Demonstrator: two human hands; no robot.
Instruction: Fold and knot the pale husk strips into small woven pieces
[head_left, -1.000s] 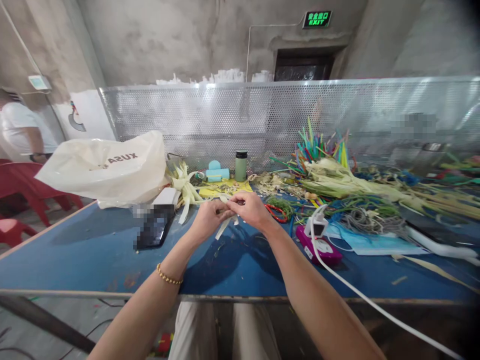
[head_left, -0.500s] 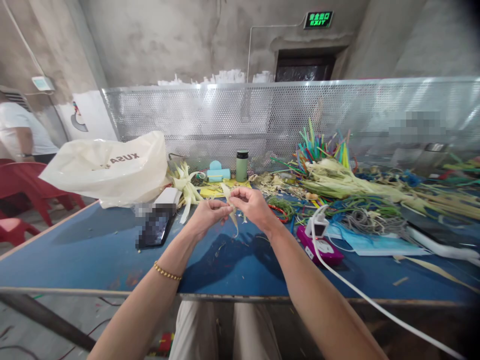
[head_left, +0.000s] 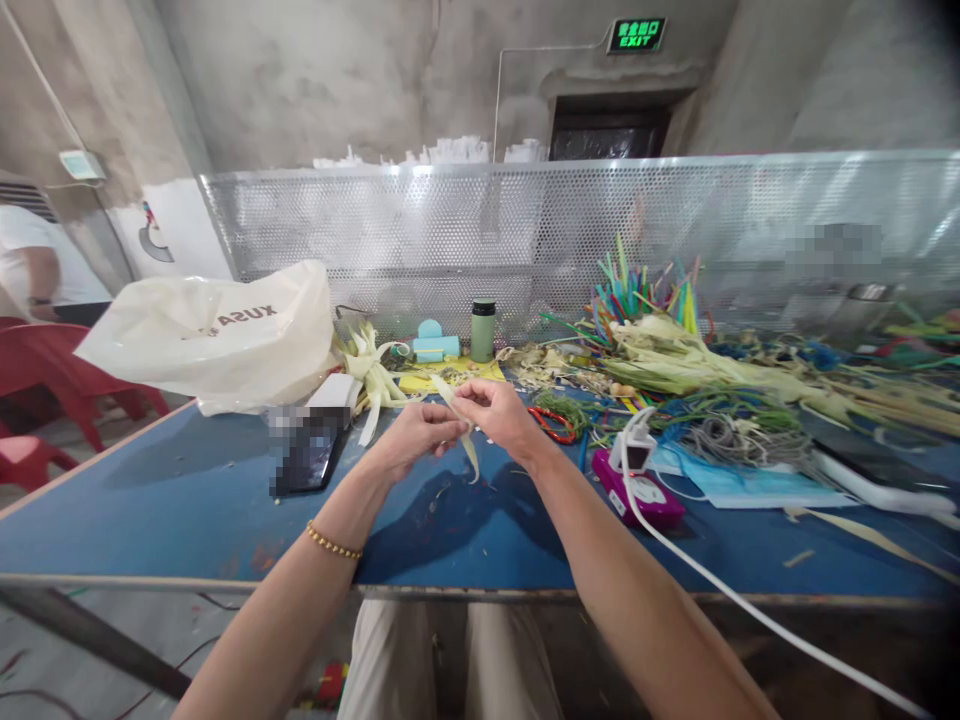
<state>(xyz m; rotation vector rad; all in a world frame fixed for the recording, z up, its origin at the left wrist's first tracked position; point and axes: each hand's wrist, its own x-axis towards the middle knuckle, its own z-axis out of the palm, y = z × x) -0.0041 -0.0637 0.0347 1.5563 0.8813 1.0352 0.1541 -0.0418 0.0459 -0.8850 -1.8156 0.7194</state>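
Two bare hands meet above a blue bench (head_left: 187, 500), well back from its front edge, which runs just over the person's lap. The fingers of the left hand (head_left: 420, 435) and right hand (head_left: 495, 412) are pinched narrowly on a pale corn-husk strip (head_left: 471, 462); one end points up and away, the other hangs toward the bench. Blue surface stretches from beneath the hands to the front edge and out to the left edge, beyond which stand red chairs (head_left: 45, 375).

Left of the hands lie a phone (head_left: 319, 455) and a bunch of husks (head_left: 371, 365), with a large white plastic bag (head_left: 210, 335) behind. Straight ahead are a yellow sheet (head_left: 420, 382) strewn with scraps and an upright green flask (head_left: 484, 332); a perforated metal screen (head_left: 375, 220) closes the far side. The right is crowded: a red loop (head_left: 551, 425) near the right hand, a purple power block (head_left: 637, 490) by the forearm, its white cable (head_left: 720, 580) crossing the front edge, a blue face mask (head_left: 765, 488), coiled grey cord (head_left: 720, 440) and heaped husks (head_left: 675, 355).
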